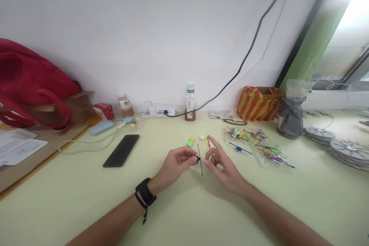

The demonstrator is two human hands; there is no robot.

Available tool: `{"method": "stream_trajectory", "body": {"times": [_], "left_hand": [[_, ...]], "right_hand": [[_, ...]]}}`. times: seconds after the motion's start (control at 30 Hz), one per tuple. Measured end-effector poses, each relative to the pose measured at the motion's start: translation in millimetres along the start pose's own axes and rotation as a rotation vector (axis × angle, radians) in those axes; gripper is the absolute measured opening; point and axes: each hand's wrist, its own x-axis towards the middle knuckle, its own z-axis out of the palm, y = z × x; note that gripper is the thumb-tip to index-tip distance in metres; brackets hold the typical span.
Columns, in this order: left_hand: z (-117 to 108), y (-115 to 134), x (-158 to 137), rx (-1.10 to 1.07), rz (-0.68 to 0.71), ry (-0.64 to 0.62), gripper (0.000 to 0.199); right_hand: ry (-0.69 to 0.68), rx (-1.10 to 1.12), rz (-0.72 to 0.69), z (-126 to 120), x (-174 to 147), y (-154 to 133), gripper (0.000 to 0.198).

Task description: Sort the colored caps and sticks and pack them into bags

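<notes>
Your left grip (177, 163) is closing on the black spinner (198, 158), pinching its hub between thumb and fingertips, so the thing you are working on is sitting right at the end of that grip. Its thin arm is jutting past the fingertips on their right side, one end pointing away from you and the other toward you. Your right grip (224, 166) is standing wide just right of the spinner, index finger raised and thumb spread apart from it, the thumb tip near the thin arm. Just beyond the left grip, a green cap (190, 144) and a yellow cap (191, 139) are lying close together on the bench (184, 215), and a white cap (202, 137) is lying farther right, ahead of the gap between your grips. A red arrow (208, 144) is showing beside your right index finger, partly hidden by it. Right of the right grip, a blue spinner (239, 148) is resting near two bags of parts, and well left of the left grip a phone (121, 151) is lying flat.
</notes>
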Motion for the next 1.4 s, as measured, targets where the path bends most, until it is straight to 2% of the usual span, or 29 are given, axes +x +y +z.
{"method": "stream_trajectory", "body": {"times": [0.43,0.63,0.73,0.93,1.17,1.33,1.4], "left_hand": [[-2,-1,2,-0.05,-0.038,0.021,0.031],[-2,-3,5,-0.085,-0.23,0.012,0.031],[-2,-1,4,-0.136,-0.28,-0.003,0.029],[-2,3,1,-0.149,-0.27,-0.056,0.022],[-2,-1,5,-0.107,-0.226,0.027,0.028],[-4,-6,5,-0.075,-0.227,0.004,0.031],[-4,-7,4,-0.077,-0.226,0.0,0.032]], "right_hand": [[-0.024,-0.215,-0.102,-2,-4,6,0.076],[-0.063,-0.351,-0.201,-5,-5,6,0.059],[-0.072,-0.432,-0.219,-6,-4,6,0.057],[-0.058,-0.499,-0.176,-6,-2,10,0.054],[-0.012,-0.454,-0.194,-7,-3,9,0.029],[-0.075,-0.423,-0.214,-5,-7,1,0.039],[-0.062,-0.435,-0.181,-5,-7,0,0.033]]}}
